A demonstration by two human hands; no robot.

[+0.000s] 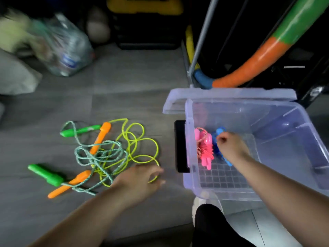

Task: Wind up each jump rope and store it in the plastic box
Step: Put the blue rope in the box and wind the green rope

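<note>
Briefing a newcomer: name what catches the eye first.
A tangle of green and yellow jump ropes with green and orange handles sprawls on the grey floor at left. The clear plastic box at right holds a wound pink jump rope and a blue one beneath the right hand.

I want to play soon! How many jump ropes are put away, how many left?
One done: the pink rope lies wound in the plastic box. The right hand is at the blue rope beside it. Remaining: the green-handled rope and orange-handled rope, tangled on the floor near the left hand.
</note>
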